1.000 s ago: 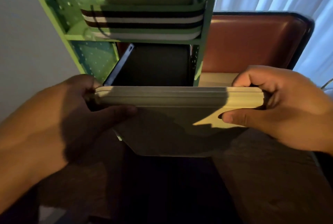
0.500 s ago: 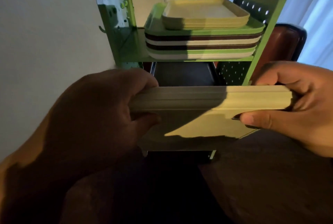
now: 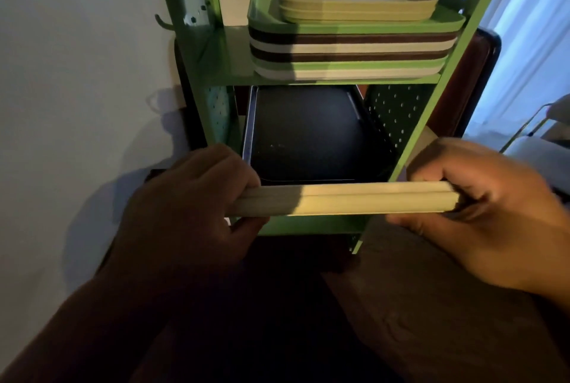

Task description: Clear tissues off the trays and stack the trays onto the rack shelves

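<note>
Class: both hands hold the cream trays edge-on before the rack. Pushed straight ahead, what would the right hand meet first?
Probably the green rack's right front post, just beyond the right hand; depth is unclear.

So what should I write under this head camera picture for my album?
Left hand and right hand hold cream plastic trays before a green metal rack stacked with trays.

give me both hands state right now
Left hand: grips the left end of the cream trays.
Right hand: grips the right end of the same trays.
</note>
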Available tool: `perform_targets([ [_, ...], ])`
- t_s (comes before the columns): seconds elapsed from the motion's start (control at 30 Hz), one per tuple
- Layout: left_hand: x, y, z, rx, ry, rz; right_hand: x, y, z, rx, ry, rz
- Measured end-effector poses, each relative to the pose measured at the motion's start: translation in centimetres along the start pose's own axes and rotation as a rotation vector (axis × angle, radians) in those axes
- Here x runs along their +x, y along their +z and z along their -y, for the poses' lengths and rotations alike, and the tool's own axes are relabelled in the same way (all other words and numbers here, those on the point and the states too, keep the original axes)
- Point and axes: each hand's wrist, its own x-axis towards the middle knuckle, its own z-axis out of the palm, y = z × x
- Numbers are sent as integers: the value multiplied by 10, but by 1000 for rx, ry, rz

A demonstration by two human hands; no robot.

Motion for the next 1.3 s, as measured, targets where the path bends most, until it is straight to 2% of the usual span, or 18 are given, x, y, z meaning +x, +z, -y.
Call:
perform_targets([
  [0.1,-13,24,7,-21,-6,50,-12,28,-29,-72,-65,15],
  [0.2,-26,56,20,-33,130,69,-34,60,-59,-269,-85,114],
  [0.33,-45,99,39,-135,208,225,-69,101,-69,-112,52,135],
  [0.43,-58,140,53,-50,169,400,-81,128,-92,-117,103,261],
  [0.57,-62,194,65,-70,-77,667,-82,160,-126,-235,145,419],
  [0.6,-61,207,71,-64,-93,718,-80,167,-130,-257,165,473],
  [0.7,-60,238,88,-63,-10,719,-68,188,-132,-400,179,679],
  [0.8,-57,254,94,-67,18,729,-56,202,-133,-481,248,778],
  [0.93,-48,261,93,-69,-24,652,-47,207,-140,-545,306,766],
  [1.1,-37,268,94,-170,-97,610,-34,203,-146,-494,410,764],
  [1.3,-25,263,87,-133,-182,667,-26,202,-143,-459,443,756],
])
